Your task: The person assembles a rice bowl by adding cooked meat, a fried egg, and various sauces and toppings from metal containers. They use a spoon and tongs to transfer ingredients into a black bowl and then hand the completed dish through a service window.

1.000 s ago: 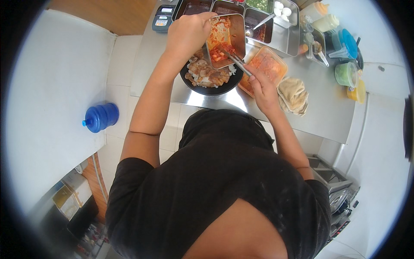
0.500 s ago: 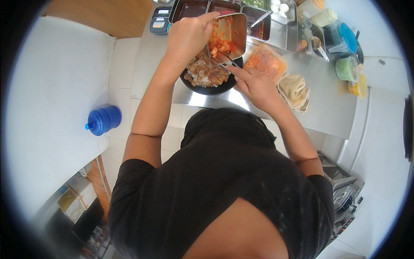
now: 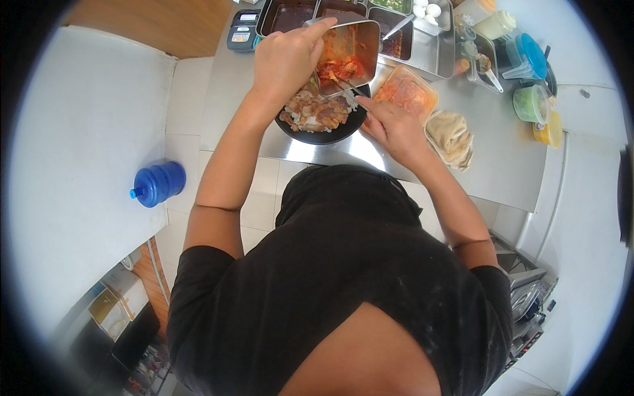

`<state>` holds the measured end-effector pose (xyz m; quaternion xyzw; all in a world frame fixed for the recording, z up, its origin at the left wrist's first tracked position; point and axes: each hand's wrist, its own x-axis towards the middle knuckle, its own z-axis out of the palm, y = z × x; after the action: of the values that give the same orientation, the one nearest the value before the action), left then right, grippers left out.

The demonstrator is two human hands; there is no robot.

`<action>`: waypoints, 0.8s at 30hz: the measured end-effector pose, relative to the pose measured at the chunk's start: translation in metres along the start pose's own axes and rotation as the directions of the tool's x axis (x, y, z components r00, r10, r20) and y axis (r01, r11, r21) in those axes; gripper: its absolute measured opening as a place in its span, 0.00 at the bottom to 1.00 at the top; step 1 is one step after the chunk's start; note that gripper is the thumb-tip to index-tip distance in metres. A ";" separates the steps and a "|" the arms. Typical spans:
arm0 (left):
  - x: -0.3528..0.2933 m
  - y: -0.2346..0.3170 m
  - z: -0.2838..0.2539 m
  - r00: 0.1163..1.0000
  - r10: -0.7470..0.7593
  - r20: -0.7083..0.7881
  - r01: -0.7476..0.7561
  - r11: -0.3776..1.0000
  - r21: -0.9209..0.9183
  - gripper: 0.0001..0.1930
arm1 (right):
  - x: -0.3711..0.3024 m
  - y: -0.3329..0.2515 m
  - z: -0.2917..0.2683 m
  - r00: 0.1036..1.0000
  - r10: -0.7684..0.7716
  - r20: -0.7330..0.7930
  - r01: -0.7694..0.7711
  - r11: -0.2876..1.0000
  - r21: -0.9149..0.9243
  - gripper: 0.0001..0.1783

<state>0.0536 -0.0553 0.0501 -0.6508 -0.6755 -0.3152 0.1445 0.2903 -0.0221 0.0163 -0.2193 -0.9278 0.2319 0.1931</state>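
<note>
My left hand is closed on the rim of a rectangular metal pan, holding it tilted. Red, saucy food that looks like kimchi lies in the pan's lower end. My right hand grips slim metal tongs, whose tips reach into the red food. Directly below the pan, a round black bowl sits at the counter's front edge. Browned meat slices over white rice fill it, and the pan hides the bowl's far side.
A tub of orange-red food and a folded beige cloth lie right of the bowl on the steel counter. Metal pans of sauce line the back, beside white eggs. A blue water jug is at left.
The tongs have shifted slightly within the red food, which has bunched up around their tips. The pan remains tilted over the bowl, nearly in the same place.
</note>
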 end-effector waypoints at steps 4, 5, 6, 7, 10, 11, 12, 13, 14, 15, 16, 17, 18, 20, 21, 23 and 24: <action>0.000 -0.008 0.002 0.996 0.054 -0.064 -0.049 0.996 0.081 0.17 | -0.006 0.000 -0.008 0.999 -0.004 -0.037 0.003 1.000 -0.004 0.19; 0.001 -0.011 0.003 0.995 0.063 -0.076 -0.056 0.994 0.090 0.17 | -0.008 0.000 -0.010 0.999 0.007 -0.034 -0.007 1.000 -0.002 0.19; 0.001 -0.012 0.003 0.994 0.067 -0.083 -0.058 0.993 0.099 0.18 | -0.009 -0.001 -0.012 0.999 0.017 -0.030 -0.017 1.000 -0.001 0.19; 0.001 -0.013 0.004 0.994 0.062 -0.086 -0.053 0.993 0.103 0.18 | -0.011 -0.001 -0.014 0.999 0.026 -0.027 -0.026 1.000 0.005 0.19; 0.000 -0.014 0.005 0.994 0.046 -0.094 -0.036 0.993 0.109 0.18 | -0.016 -0.001 -0.019 0.997 0.069 0.017 -0.069 0.997 -0.023 0.19; -0.001 -0.014 0.005 0.993 0.047 -0.104 -0.037 0.994 0.105 0.18 | -0.018 -0.002 -0.020 0.998 0.064 0.008 -0.064 0.998 -0.025 0.19; -0.001 -0.014 0.004 0.992 0.049 -0.113 -0.038 0.994 0.101 0.19 | -0.020 -0.002 -0.022 0.998 0.059 0.000 -0.059 0.998 -0.027 0.20; -0.001 -0.014 0.004 0.992 0.050 -0.117 -0.039 0.994 0.102 0.19 | -0.022 -0.002 -0.022 0.999 0.054 -0.009 -0.054 0.998 -0.030 0.20; -0.001 -0.014 0.003 0.991 0.051 -0.121 -0.039 0.994 0.103 0.19 | -0.023 -0.002 -0.022 0.998 0.067 -0.005 -0.067 0.997 -0.027 0.20; -0.001 -0.014 0.002 0.991 0.051 -0.125 -0.038 0.994 0.103 0.19 | -0.025 -0.001 -0.021 0.997 0.080 -0.001 -0.080 0.997 -0.024 0.20; -0.001 -0.014 0.002 0.990 0.050 -0.133 -0.036 0.994 0.108 0.19 | -0.026 0.000 -0.020 0.996 0.093 0.003 -0.093 0.995 -0.022 0.19; 0.000 -0.014 0.001 0.989 0.050 -0.141 -0.035 0.993 0.112 0.19 | -0.026 0.001 -0.017 0.993 0.114 0.022 -0.112 0.992 -0.049 0.19; 0.000 -0.014 0.001 0.988 0.051 -0.149 -0.034 0.993 0.115 0.19 | -0.024 0.003 -0.013 0.990 0.135 0.040 -0.131 0.988 -0.076 0.19; 0.001 -0.013 0.002 0.985 0.061 -0.162 -0.043 0.993 0.109 0.19 | -0.020 0.008 -0.006 0.986 0.155 0.063 -0.148 0.982 -0.114 0.18; 0.001 -0.013 0.002 0.983 0.067 -0.169 -0.049 0.993 0.107 0.19 | -0.017 0.011 -0.003 0.986 0.154 0.069 -0.144 0.982 -0.124 0.18; -0.002 -0.012 0.002 0.988 0.046 -0.148 -0.031 0.994 0.104 0.19 | -0.014 0.013 0.000 0.984 0.159 0.075 -0.149 0.981 -0.126 0.18; -0.003 -0.011 0.003 0.990 0.034 -0.139 -0.019 0.994 0.104 0.19 | -0.014 0.014 -0.001 0.983 0.165 0.076 -0.156 0.981 -0.119 0.18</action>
<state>0.0441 -0.0555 0.0432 -0.6276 -0.6702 -0.3232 0.2290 0.3069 -0.0177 0.0069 -0.2939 -0.9261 0.2032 0.1213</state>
